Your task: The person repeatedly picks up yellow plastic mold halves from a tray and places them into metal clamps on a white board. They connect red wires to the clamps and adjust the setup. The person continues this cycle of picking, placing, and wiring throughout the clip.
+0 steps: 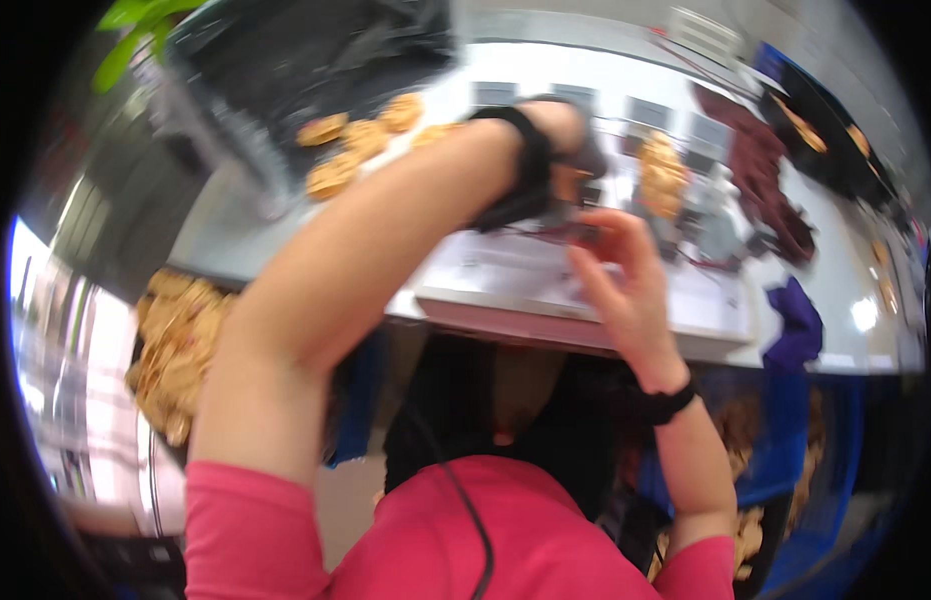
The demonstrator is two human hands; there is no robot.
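My left hand [557, 124] reaches over the white board, with a black strap and a dark device at its wrist. A grey blurred shape covers its fingers, so their hold is hidden. Facing it, my right hand [630, 275] has thumb and forefinger curled in around a small dark part, too smeared to name. Both hands come close together over a white box-like board [685, 305] with a reddish front edge. Just right of them a tan, lumpy piece [662, 175] stands upright beside a clear grey fixture [712, 230].
Several tan pieces [363, 140] lie near a black-lined bin [305, 60] at the far left. More fill a container [180, 345] below. To the right are a maroon cloth [760, 165], a purple cloth [795, 325] and blue crates [775, 440]. A cable [465, 500] hangs down my front.
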